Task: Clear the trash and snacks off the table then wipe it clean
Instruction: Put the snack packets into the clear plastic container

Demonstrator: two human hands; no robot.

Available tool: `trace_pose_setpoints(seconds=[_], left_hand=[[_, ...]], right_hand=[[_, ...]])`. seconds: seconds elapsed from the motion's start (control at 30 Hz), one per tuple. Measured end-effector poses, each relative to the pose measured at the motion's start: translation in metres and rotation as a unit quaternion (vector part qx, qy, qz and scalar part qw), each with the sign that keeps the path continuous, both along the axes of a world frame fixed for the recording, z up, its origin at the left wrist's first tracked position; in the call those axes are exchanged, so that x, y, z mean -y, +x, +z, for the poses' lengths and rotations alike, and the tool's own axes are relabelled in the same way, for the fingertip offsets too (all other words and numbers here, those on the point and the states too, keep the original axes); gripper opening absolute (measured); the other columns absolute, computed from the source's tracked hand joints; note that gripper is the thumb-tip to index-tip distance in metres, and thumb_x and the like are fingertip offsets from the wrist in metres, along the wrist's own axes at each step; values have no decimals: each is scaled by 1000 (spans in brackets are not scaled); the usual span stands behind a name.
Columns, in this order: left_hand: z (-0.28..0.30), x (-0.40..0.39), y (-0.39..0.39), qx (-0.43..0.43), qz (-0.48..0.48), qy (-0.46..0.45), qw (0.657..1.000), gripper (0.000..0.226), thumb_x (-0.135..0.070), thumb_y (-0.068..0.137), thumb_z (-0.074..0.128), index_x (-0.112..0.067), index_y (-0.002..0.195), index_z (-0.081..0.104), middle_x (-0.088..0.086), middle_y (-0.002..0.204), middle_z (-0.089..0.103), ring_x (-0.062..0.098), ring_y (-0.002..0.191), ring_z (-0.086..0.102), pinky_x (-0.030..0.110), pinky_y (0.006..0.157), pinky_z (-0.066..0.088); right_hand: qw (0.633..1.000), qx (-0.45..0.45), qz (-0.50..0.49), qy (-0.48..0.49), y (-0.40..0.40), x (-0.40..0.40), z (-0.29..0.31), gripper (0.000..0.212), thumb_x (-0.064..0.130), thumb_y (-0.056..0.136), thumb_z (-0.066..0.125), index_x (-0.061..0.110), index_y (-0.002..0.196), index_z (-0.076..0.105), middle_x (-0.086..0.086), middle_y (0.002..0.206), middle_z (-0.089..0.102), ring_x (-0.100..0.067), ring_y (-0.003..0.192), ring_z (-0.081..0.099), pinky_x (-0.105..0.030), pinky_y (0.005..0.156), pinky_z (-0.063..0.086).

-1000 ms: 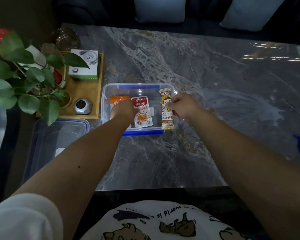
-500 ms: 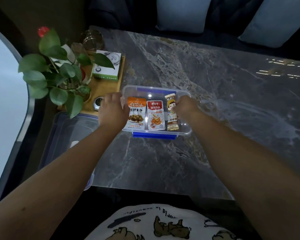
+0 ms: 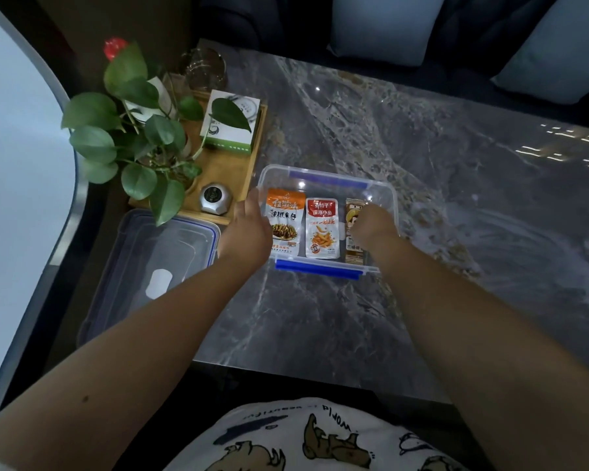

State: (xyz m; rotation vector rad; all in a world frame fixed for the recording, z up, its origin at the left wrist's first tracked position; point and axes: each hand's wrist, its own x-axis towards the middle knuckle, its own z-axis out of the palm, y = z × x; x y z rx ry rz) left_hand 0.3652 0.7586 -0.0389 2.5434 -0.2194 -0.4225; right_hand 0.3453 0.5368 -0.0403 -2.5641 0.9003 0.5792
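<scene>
Head view, looking down: your left hand point(image 3: 249, 229) lies with fingers spread and loose against the left wall of a clear, rectangular plastic storage box with blue clips point(image 3: 327, 175). The box stands near the table's left edge, toward the near side of the grey, glossy marble-patterned table point(image 3: 456, 198). Your right hand point(image 3: 371, 226) is curled inside the box's right end, over a brown snack bar wrapper point(image 3: 353, 256); whether it grips the wrapper, you cannot tell. Beside it lie flat an orange foil snack packet point(image 3: 284, 212) and a red-and-white snack packet point(image 3: 322, 229).

The packets look light, crinkly and slippery; pinch them by an edge. The box seems stiff and light; hold both short walls. Its clear lid point(image 3: 143, 266) rests left of the table, below a wooden tray point(image 3: 232, 171).
</scene>
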Motion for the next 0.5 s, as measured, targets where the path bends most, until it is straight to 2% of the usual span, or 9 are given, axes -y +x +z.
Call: trace_pose_setpoints(seconds=[0.13, 0.2, 0.3, 0.37, 0.5], left_hand=[[-2, 0, 2, -9, 22, -5, 1000, 58, -16, 96, 42, -10, 149, 18, 13, 151, 30, 34, 126, 46, 52, 87, 49], [-3, 0, 3, -10, 27, -8, 1000, 58, -17, 96, 42, -12, 149, 18, 13, 151, 31, 34, 125, 46, 50, 86, 49], [-4, 1, 2, 6, 17, -12, 1000, 56, -16, 96, 44, -8, 147, 23, 11, 152, 30, 32, 127, 44, 49, 83, 48], [-5, 0, 2, 17, 11, -9, 1000, 53, -14, 95, 45, -6, 144, 28, 10, 153, 30, 32, 126, 44, 50, 82, 49], [-8, -1, 2, 21, 13, -9, 1000, 51, -12, 94, 47, -5, 142, 32, 12, 152, 32, 34, 127, 43, 50, 83, 48]], right_hand=[[997, 50, 45, 36, -16, -2, -7, 16, 23, 90, 59, 7, 93, 61, -12, 101, 67, -16, 73, 54, -25, 63, 40], [991, 80, 58, 95, -23, -7, -8, 23, 31, 92, 56, 12, 104, 59, -6, 106, 67, -17, 84, 59, -27, 71, 42], [984, 74, 68, 148, -26, -12, -8, 34, 41, 96, 44, 16, 117, 54, -5, 116, 66, -21, 100, 63, -32, 79, 49], [985, 66, 84, 136, -23, -11, -9, 38, 44, 97, 39, 16, 119, 53, -7, 116, 65, -21, 99, 63, -33, 79, 50], [990, 62, 77, 96, -23, -6, -16, 43, 48, 96, 37, 13, 115, 55, -7, 109, 67, -18, 86, 60, -30, 69, 43]])
